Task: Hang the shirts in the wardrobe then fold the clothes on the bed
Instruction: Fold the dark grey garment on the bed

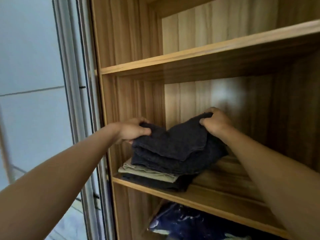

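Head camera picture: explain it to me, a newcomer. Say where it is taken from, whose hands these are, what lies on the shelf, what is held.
No machine here: a person wears one camera on the head, so you look forward and down along their bare arms. The left hand and the right hand each grip an end of a dark folded cloth, topmost on a small pile on a wooden wardrobe shelf. Under it lie a beige folded garment and another dark garment. Below, in the next compartment, sits something blue.
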The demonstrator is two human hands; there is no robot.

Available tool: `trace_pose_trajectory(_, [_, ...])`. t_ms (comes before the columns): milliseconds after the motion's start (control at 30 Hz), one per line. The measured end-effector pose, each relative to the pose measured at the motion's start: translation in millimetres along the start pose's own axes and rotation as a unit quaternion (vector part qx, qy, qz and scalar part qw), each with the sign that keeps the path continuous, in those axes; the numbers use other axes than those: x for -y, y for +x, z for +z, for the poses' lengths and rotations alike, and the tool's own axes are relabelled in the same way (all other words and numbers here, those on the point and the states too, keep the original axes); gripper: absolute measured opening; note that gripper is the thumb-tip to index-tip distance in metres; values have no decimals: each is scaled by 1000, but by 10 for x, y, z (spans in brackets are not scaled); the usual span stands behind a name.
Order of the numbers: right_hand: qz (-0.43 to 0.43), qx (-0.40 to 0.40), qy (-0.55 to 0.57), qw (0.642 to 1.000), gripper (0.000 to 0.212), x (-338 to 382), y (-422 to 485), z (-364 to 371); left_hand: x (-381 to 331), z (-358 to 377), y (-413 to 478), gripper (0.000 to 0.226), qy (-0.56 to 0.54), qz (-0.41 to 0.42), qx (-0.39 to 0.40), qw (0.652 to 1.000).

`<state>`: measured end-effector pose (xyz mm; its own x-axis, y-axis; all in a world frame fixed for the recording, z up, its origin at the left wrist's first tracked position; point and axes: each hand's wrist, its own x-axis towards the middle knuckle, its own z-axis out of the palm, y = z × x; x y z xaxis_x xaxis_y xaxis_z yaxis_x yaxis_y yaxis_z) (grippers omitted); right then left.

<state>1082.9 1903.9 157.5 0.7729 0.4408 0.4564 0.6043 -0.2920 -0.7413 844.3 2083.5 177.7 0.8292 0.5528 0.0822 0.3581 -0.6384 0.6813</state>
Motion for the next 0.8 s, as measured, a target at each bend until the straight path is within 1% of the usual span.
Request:
trace_pose_trajectory(100, [33, -30, 10, 999, 40, -146, 136, -42, 5, -40, 509, 52, 31, 37, 11, 999])
trace_pose_trajectory(167, [44, -45, 14, 998, 39, -258, 225, -38, 34, -46, 858, 58, 62, 55, 6, 997])
trace_pose_trajectory(267, [54, -61, 26, 996, 35, -420, 381, 44, 158, 67, 1326, 58, 29, 66, 6, 997])
trace_pose_trajectory(367, [62, -74, 32, 995, 36, -569, 585, 173, 269, 211, 1805, 55, -3, 77, -24, 997])
trace_pose_trajectory(467, [77, -78, 52, 993, 36, -659, 868, 252, 271, 241, 2256, 56, -17, 86, -27, 996])
trace_pose_trajectory(500, [76, -85, 60, 992, 35, -682, 978, 267, 253, 228, 2402, 57, -19, 94, -38, 995])
trace_pose_trajectory(567, [65, -100, 47, 992, 35, -736, 1185, 303, 248, 215, 2679, 54, -12, 115, -85, 990])
trace_pose_trajectory(600, [64, -91, 32, 993, 36, -774, 1270, 331, 266, 221, 2810, 51, 9, 120, -96, 988])
trace_pose_trajectory(633, [71, -61, 16, 995, 39, -860, 1338, 393, 321, 278, 2947, 49, 53, 113, -83, 989])
trace_pose_trajectory(700, [111, 47, -37, 992, 48, -1061, 1332, 561, 485, 464, 3077, 52, 193, 53, -12, 980])
trace_pose_trajectory(733, [128, 105, -92, 982, 56, -1185, 1310, 655, 584, 587, 3117, 54, 256, 20, 25, 966])
trace_pose_trajectory(767, [131, 148, -151, 969, 64, -1307, 1301, 730, 658, 682, 3137, 56, 293, -1, 53, 955])
trace_pose_trajectory(800, [122, 164, -195, 959, 67, -1400, 1307, 775, 701, 739, 3158, 58, 303, -13, 63, 951])
